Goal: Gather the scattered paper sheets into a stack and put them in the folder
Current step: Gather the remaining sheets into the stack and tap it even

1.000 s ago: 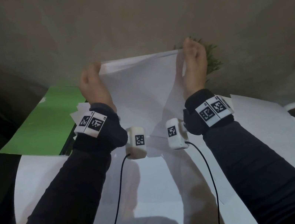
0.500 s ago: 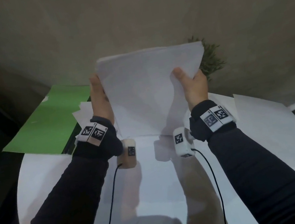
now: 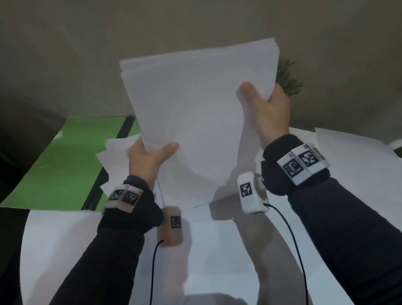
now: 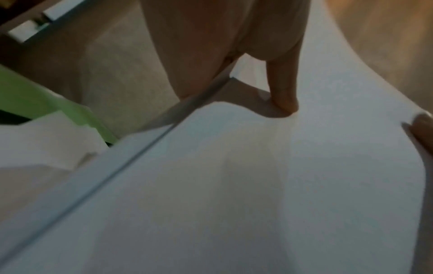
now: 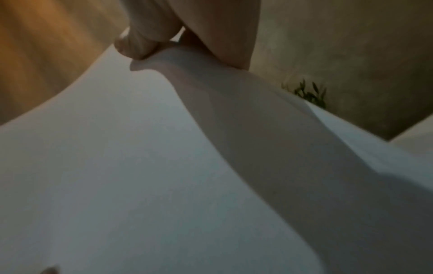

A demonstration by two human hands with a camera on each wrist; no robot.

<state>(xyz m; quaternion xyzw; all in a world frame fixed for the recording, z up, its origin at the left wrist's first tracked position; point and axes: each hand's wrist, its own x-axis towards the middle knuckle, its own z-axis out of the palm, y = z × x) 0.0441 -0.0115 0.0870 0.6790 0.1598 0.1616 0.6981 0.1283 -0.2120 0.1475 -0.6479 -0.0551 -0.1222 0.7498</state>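
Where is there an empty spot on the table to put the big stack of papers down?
Free: the white table in front, between both forearms and near the left one. Crowded: loose sheets by the green folder, and a big sheet on the right. Both hands hold the paper stack.

We count two hands, the left hand [image 3: 146,156] and the right hand [image 3: 269,111], and between them one stack of sheets [image 3: 202,104], its sheet count unreadable. One green folder [image 3: 63,164] lies open at left, with at least two loose sheets [image 3: 112,154] on it. One more loose sheet [image 3: 349,154] lies at right. We count one plant [image 3: 288,79].
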